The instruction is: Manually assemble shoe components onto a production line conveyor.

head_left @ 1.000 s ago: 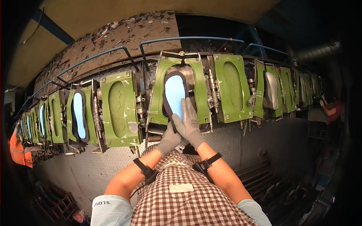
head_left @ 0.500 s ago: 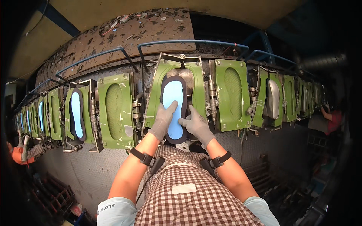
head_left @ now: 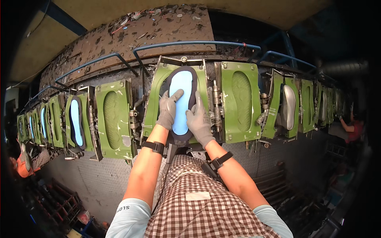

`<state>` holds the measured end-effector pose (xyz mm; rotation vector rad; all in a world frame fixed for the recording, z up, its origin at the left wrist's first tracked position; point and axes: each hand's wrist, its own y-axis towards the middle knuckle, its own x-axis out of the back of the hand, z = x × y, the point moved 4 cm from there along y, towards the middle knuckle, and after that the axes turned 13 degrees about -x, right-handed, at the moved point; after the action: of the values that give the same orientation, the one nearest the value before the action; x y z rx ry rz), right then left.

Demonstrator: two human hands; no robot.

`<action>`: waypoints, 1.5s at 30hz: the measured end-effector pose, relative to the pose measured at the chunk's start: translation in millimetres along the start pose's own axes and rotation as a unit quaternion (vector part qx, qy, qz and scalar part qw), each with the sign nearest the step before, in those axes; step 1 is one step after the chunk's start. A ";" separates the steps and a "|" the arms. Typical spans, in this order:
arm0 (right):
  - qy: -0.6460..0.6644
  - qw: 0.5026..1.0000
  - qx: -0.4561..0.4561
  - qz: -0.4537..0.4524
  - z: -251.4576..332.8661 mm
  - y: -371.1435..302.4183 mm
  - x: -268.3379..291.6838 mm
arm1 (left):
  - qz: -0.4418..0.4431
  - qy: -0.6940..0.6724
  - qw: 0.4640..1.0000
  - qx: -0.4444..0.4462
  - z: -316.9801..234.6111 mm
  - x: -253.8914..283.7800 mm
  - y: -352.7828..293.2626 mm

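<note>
A dark shoe upper with a light blue bottom (head_left: pixel 182 85) lies sole up, lengthwise, over the cavity of an open green mould frame (head_left: pixel 152 105). My left hand (head_left: pixel 168 110), in a grey glove, grips its left edge, thumb laid on the blue face. On the opposite edge my right hand (head_left: pixel 199 121), gloved alike, holds it with the thumb bent in and a finger stretched along the dark rim. The fingers beneath the upper are hidden, and so is whatever supports it from below.
Flat green mould plates with foot-shaped hollows stand at left (head_left: pixel 114 119) and right (head_left: pixel 240 101). Another blue-bottomed upper (head_left: pixel 75 123) sits further left; a bare metal last (head_left: pixel 289 107) is at right. Blue rails (head_left: pixel 198 42) run behind. Other people work at both far ends.
Both hands have pushed the shoe upper away from my body, further over the green mould frame. My right fingers now lie closer along its edge. The view has shifted slightly.
</note>
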<state>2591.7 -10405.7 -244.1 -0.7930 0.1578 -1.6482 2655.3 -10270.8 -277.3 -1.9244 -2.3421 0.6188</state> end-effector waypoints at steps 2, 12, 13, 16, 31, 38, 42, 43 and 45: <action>-0.027 0.999 -0.021 0.004 -3.2 11.0 9.9 | 0.013 0.038 0.999 0.002 -8.8 -14.2 -5.7; 0.000 0.978 0.159 -0.135 -50.0 -40.2 133.4 | 0.058 0.711 0.582 -0.390 -18.9 -81.0 -45.5; -0.020 0.982 0.126 -0.138 -57.3 -54.1 154.8 | 0.055 0.718 0.584 -0.375 -20.7 -85.9 -38.3; -0.032 0.962 0.118 -0.244 -105.9 -97.0 230.6 | 0.068 0.706 0.551 -0.439 4.4 -65.9 -36.9; 0.141 0.590 -0.452 -0.654 -584.2 -371.4 466.9 | 0.227 0.380 0.882 -0.160 22.9 -157.9 -57.3; 0.132 0.502 -0.557 -0.648 -687.0 -438.1 692.1 | 0.289 0.524 0.712 -0.367 23.9 -330.9 -248.1; 0.036 0.439 -0.691 -0.573 -785.4 -485.3 797.0 | 0.299 0.602 0.583 -0.457 70.5 -447.8 -366.6; 0.032 0.454 -0.692 -0.560 -800.3 -474.2 821.3 | 0.281 0.629 0.540 -0.483 68.6 -471.2 -386.9; 0.030 0.457 -0.722 -0.518 -831.2 -462.9 875.4 | 0.256 0.666 0.484 -0.507 75.2 -520.8 -426.1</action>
<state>1713.3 -11353.8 -278.0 -2.4887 1.5792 -2.4588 2354.4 -10849.0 -94.1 -1.8404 -0.8408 -1.9974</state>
